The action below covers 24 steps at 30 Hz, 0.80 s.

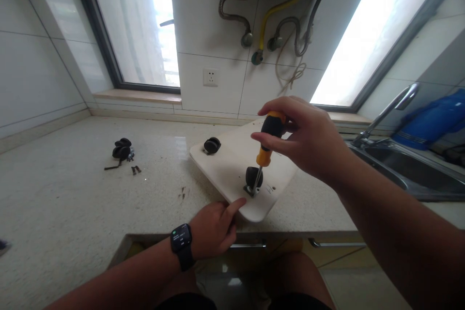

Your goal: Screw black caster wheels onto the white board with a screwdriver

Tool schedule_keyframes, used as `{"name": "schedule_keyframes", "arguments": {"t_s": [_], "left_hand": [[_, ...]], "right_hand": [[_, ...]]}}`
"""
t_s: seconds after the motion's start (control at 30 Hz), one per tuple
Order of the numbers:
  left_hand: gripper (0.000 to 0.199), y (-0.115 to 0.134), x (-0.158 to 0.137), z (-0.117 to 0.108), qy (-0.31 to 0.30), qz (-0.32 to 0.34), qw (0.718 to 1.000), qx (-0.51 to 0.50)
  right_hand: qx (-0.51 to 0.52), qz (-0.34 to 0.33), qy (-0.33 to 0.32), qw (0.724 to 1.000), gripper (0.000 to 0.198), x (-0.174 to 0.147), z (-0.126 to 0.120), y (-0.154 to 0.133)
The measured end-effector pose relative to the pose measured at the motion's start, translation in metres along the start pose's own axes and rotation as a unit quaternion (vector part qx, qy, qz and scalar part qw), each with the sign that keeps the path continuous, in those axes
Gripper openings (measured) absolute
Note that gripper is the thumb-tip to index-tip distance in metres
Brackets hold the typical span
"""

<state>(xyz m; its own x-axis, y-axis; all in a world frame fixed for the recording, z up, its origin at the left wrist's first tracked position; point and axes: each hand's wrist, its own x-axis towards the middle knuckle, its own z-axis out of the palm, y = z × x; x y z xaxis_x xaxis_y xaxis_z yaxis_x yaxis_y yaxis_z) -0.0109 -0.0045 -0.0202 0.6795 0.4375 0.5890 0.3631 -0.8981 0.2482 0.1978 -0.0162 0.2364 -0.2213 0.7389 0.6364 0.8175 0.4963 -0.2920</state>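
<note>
Working at the near corner of a white board (232, 155), laid on the counter (156, 203) with black casters on its upper face. Gripping a yellow-and-black screwdriver (264, 156) in the right hand (303, 131), thumb and fingers wrapped around the handle, shaft slanting past the near caster (251, 176) to its base plate (248, 191) at the board's near corner. Resting the left hand (212, 227) at the board's near-left edge, index finger stretched out just beside that plate, other fingers curled below — cannot tell whether pinching the edge from beneath.

Most at risk, by the look of it: that index fingertip. Could skid off the fastener, given the leaning shaft, and jab straight into it. Could also chew the fastener's head by turning at a slant around the wheel rather than square to the plate; contact at the tip too small to make out. Might swing the board round, or slide it toward the counter's front, by twisting hard against so light a hold. Over to the board's left, loose casters (122, 149) and loose screws (135, 170) — easy to scatter with a stray left forearm.
</note>
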Motion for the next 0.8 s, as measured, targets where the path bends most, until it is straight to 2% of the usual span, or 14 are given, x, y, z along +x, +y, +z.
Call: {"name": "schedule_keyframes", "arguments": {"t_s": [0.07, 0.17, 0.23, 0.3, 0.37, 0.47, 0.53, 0.6, 0.7, 0.8], "left_hand": [[0.067, 0.000, 0.000, 0.000, -0.001, -0.001, 1.000, -0.002], [0.067, 0.000, -0.001, 0.001, -0.004, -0.005, 1.000, -0.012], [0.067, -0.001, -0.001, 0.002, -0.007, -0.007, 1.000, -0.016], [0.066, -0.001, -0.001, 0.002, -0.009, -0.005, 1.000, -0.015], [0.065, 0.000, -0.001, 0.001, -0.012, -0.006, 1.000, -0.013], [0.065, 0.000, -0.001, 0.000, -0.008, -0.009, 1.000, -0.004], [0.064, 0.000, 0.000, 0.000, -0.004, -0.008, 1.000, 0.004], [0.064, 0.000, 0.000, -0.001, -0.002, -0.005, 1.000, 0.008], [0.066, 0.000, 0.000, 0.000, 0.002, -0.004, 1.000, 0.008], [0.066, 0.000, 0.000, 0.001, 0.001, -0.007, 1.000, 0.006]], "right_hand": [[-0.011, 0.008, 0.011, 1.000, 0.044, 0.000, 0.002, 0.000], [0.101, 0.002, -0.066, 0.993, 0.048, 0.002, -0.004, 0.002], [0.191, -0.007, -0.128, 0.973, 0.052, 0.004, -0.009, 0.002], [0.231, -0.005, -0.153, 0.961, 0.051, 0.006, -0.010, 0.001], [0.210, 0.007, -0.127, 0.969, 0.047, 0.007, -0.008, -0.002], [0.091, 0.014, -0.025, 0.995, 0.041, 0.006, 0.000, -0.005], [0.014, 0.007, 0.029, 0.999, 0.042, 0.004, 0.005, -0.005], [-0.024, 0.004, 0.048, 0.999, 0.042, 0.002, 0.007, -0.004], [0.025, 0.008, 0.002, 1.000, 0.043, -0.001, 0.005, 0.002], [0.167, -0.005, -0.097, 0.981, 0.054, -0.002, -0.002, 0.009]]}}
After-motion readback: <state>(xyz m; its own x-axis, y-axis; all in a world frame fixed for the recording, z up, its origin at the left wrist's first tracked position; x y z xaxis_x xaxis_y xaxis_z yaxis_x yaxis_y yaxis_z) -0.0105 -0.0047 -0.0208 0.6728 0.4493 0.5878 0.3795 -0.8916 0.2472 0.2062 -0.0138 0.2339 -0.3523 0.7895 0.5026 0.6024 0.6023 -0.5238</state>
